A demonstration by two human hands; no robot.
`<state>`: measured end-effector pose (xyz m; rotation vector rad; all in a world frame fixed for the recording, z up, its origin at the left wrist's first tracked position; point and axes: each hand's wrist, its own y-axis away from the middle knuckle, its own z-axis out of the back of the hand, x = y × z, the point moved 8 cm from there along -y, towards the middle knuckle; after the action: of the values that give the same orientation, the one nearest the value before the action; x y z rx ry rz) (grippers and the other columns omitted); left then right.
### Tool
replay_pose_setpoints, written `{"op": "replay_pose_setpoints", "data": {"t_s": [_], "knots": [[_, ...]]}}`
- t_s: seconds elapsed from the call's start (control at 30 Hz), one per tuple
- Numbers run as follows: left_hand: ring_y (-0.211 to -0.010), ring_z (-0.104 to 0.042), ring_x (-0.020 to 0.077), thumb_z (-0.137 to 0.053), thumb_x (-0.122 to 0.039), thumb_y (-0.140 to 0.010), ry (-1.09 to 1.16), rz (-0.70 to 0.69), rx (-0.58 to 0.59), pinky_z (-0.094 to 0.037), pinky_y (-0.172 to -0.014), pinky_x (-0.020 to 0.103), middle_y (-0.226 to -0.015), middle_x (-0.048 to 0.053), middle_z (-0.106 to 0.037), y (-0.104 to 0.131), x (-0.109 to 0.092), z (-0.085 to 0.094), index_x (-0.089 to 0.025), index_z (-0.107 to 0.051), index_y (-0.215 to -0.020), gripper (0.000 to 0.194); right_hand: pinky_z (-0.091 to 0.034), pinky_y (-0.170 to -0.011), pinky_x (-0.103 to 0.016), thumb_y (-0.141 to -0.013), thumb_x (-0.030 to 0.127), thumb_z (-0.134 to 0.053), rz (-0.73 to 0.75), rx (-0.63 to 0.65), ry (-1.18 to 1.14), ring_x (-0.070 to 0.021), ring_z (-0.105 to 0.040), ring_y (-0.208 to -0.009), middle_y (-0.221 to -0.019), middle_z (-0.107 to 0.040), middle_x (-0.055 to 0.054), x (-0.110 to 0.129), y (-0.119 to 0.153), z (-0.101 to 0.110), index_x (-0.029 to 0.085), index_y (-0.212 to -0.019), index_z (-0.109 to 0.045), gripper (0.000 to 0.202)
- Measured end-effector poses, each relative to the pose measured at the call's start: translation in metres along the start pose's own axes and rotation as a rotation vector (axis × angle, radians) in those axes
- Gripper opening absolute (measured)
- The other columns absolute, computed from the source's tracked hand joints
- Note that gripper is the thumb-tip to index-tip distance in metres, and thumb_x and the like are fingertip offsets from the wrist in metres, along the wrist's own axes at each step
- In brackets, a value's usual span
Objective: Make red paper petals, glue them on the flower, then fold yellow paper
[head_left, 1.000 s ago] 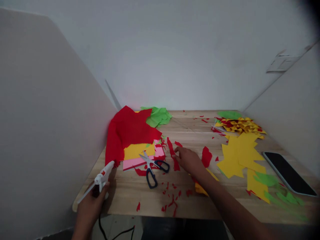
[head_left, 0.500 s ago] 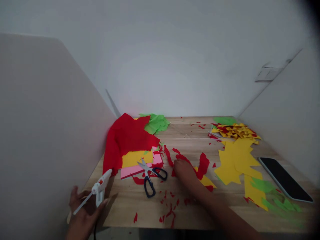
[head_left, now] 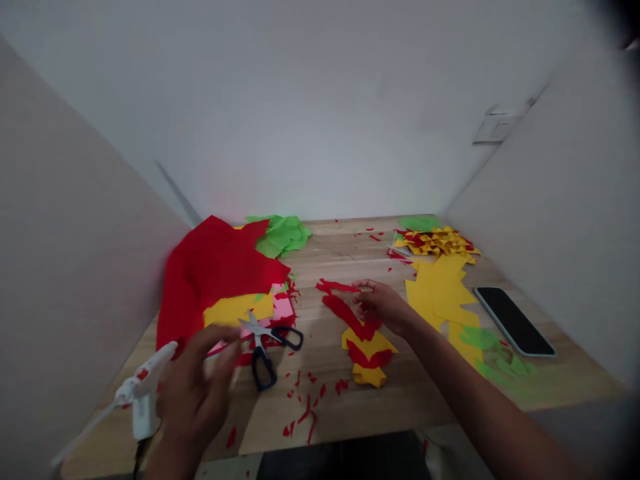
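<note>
My right hand (head_left: 385, 305) pinches the end of a thin red strip (head_left: 336, 286) above the table. Below it another red strip (head_left: 345, 313) reaches down to a small yellow cut-out (head_left: 369, 375) with red pieces across it. My left hand (head_left: 197, 393), slightly blurred, is raised with its fingers apart and nothing in them. Just left of it a white glue gun (head_left: 145, 387) stands on the table, a glue stick jutting from its back. Scissors (head_left: 265, 340) with dark handles lie spread between my hands.
A large red sheet (head_left: 215, 260) covers pink and yellow sheets at the left, near crumpled green paper (head_left: 285, 235). At the right are yellow sheets (head_left: 435, 287), a pile of yellow and red pieces (head_left: 440, 241) and a phone (head_left: 513, 320). Red scraps (head_left: 305, 407) litter the front.
My left hand has let go of the glue gun, now set on the table, and moved right. My right hand has lifted a red strip, uncovering the yellow cut-out. The view has shifted right.
</note>
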<state>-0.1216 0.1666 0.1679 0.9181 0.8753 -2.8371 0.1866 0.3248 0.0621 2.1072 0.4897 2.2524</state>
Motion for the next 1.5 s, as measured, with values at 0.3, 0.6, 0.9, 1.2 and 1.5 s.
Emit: {"op": "replay_pose_setpoints", "data": {"t_s": [0.3,0.6,0.9,1.2,1.5], "knots": [[-0.071,-0.062,0.0142,-0.050,-0.030,-0.093,0.244,-0.149,0.762,-0.044,-0.064,0.025,-0.083,0.000,-0.070,-0.034,-0.082,-0.205,-0.022,-0.063,-0.093,0.015,-0.051,-0.056,-0.024,-0.066,0.028,-0.079,0.114,-0.096,0.034,-0.0154,-0.065,-0.061,-0.068,-0.072,0.001,0.006,0.022,0.032,0.018,-0.111,-0.066,0.048],[-0.103,-0.058,0.0221,-0.053,-0.018,-0.090,0.155,-0.296,0.780,-0.044,-0.091,0.037,-0.110,0.006,-0.067,0.006,-0.076,-0.236,-0.023,-0.068,-0.102,0.019,-0.052,-0.050,-0.027,-0.064,0.017,-0.070,-0.079,-0.118,0.046,-0.0133,-0.058,-0.048,-0.060,-0.062,0.005,-0.064,0.006,0.030,0.016,-0.097,-0.068,0.033],[-0.127,-0.047,0.0296,-0.056,-0.043,-0.093,-0.124,-0.468,0.741,-0.036,-0.106,0.051,-0.141,0.008,-0.054,0.052,-0.079,-0.237,-0.034,-0.055,-0.135,0.042,-0.046,-0.054,-0.024,-0.063,0.026,-0.072,-0.007,-0.135,0.098,-0.0131,-0.059,-0.056,-0.065,-0.068,0.001,-0.068,0.007,0.035,0.015,-0.097,-0.070,0.035],[-0.125,-0.049,0.0303,-0.057,-0.033,-0.093,-0.066,-0.465,0.744,-0.039,-0.104,0.052,-0.138,0.010,-0.055,0.049,-0.075,-0.234,-0.032,-0.064,-0.124,0.032,-0.053,-0.066,-0.028,-0.066,0.023,-0.070,0.042,-0.153,0.189,-0.0172,-0.066,-0.071,-0.075,-0.071,-0.002,-0.074,0.007,0.027,0.017,-0.093,-0.071,0.028],[-0.102,-0.060,0.0256,-0.058,-0.018,-0.086,0.095,-0.414,0.595,-0.049,-0.091,0.044,-0.107,0.008,-0.067,0.025,-0.086,-0.209,-0.022,-0.061,-0.090,0.006,-0.056,-0.074,-0.032,-0.071,0.018,-0.065,0.134,-0.206,0.329,-0.0203,-0.071,-0.078,-0.084,-0.076,-0.005,-0.068,0.009,0.024,0.018,-0.092,-0.071,0.022]]}}
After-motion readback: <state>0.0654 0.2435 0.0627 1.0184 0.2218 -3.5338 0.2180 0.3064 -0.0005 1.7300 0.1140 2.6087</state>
